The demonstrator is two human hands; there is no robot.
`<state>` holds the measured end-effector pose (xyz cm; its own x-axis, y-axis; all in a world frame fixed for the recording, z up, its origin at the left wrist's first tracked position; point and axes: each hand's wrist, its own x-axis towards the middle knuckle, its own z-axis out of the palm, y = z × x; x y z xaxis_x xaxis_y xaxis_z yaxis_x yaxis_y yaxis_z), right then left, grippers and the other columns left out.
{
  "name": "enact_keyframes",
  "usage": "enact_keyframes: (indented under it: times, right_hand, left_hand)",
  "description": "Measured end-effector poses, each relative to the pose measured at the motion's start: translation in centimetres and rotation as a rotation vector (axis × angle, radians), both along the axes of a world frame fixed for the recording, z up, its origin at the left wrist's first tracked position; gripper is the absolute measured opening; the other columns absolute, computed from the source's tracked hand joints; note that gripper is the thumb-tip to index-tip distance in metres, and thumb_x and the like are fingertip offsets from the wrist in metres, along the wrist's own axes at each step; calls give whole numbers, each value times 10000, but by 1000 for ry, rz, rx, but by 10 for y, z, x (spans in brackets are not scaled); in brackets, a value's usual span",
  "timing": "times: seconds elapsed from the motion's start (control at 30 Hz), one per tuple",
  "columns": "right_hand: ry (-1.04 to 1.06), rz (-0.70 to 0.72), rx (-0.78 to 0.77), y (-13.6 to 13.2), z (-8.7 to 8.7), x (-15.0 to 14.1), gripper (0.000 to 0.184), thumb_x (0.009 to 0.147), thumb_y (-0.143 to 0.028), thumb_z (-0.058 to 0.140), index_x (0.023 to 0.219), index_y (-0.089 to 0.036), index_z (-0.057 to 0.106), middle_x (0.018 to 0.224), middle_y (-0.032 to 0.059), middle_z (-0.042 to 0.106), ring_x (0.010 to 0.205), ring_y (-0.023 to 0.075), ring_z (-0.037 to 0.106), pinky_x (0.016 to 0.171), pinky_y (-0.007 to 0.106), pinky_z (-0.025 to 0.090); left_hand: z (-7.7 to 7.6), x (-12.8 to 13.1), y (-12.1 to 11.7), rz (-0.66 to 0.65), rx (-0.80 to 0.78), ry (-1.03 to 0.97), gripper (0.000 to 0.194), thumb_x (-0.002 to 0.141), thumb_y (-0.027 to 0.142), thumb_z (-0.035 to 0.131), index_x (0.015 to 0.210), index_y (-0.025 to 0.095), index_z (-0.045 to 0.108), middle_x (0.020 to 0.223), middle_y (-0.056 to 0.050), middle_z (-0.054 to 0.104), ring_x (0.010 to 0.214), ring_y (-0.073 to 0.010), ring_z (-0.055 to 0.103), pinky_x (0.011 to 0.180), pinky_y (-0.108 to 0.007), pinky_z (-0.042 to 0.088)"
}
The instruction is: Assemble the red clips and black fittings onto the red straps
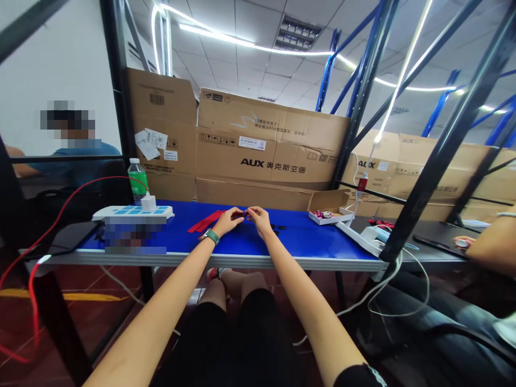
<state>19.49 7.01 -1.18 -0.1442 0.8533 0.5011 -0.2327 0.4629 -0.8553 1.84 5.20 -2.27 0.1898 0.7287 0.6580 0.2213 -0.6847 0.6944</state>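
Over the blue tabletop (314, 236), my left hand (229, 222) and my right hand (258, 220) meet with their fingertips almost touching. Both are closed in a pinch around something small and dark reddish, too small to name. A watch with a green band sits on my left wrist. Flat red fabric-like strips (205, 221) lie on the table just left of my left hand. Several small black pieces (279, 228) lie to the right of my right hand. Farther right stands an open cardboard box (328, 215) with small pink and white items inside.
A white power strip (133, 212) with a plugged-in charger and red cable lies at the left, beside a green-labelled bottle (137, 180). Cardboard panels (270, 145) wall the back. Another power strip (358, 236) and a black rack post border the right. Two other people sit nearby.
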Motion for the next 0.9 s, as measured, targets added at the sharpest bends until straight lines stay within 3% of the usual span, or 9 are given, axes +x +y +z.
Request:
enact_keyframes:
  times: [0.13, 0.3, 0.43, 0.6, 0.73, 0.9]
  right_hand:
    - [-26, 89, -77, 3, -5, -3, 392, 774, -521, 707, 999, -203, 658, 779, -10, 675, 609, 116, 584, 522, 214, 455]
    - [136, 82, -209, 10, -11, -11, 414, 737, -469, 783, 956, -217, 539, 673, -46, 624, 539, 103, 544, 520, 217, 460]
    - [102, 66, -164, 14, -14, -8, 344, 725, -395, 790, 920, -184, 600, 773, 13, 699, 664, 134, 648, 654, 257, 535]
    - [160, 57, -167, 14, -16, -9, 430, 747, -338, 771, 1098, -221, 552, 860, 30, 749, 791, 181, 716, 820, 356, 576]
    - [36, 56, -104, 9, -15, -9, 392, 761, -418, 751, 1054, -224, 579, 887, 51, 755, 832, 206, 721, 811, 371, 581]
    - [-56, -72, 57, 3, -6, -7, 351, 737, -469, 743, 971, -212, 696, 819, 34, 737, 782, 198, 702, 763, 340, 587]
  left_hand:
    - [-1, 0, 1, 39, 48, 36, 300, 768, 366, 739, 989, 174, 672, 1050, -102, 744, 981, -248, 708, 905, -411, 565]
    - [-1, 0, -1, 94, 51, 71, 273, 748, 349, 751, 945, 175, 675, 1016, -101, 754, 952, -253, 721, 904, -417, 573]
    - [0, 2, -5, 94, 70, 126, 246, 764, 302, 720, 974, 175, 698, 1035, -97, 759, 945, -241, 723, 896, -394, 580]
    - [-1, 3, -5, 141, 98, 194, 236, 768, 269, 697, 985, 180, 724, 1057, -97, 762, 959, -245, 724, 903, -391, 579]
    - [-3, 4, -3, 177, 118, 173, 220, 752, 287, 720, 944, 180, 726, 1065, -104, 763, 976, -247, 723, 904, -377, 576]
    - [-1, 4, -5, 188, 99, 114, 225, 764, 349, 726, 911, 180, 709, 968, -89, 767, 880, -229, 724, 835, -363, 586]
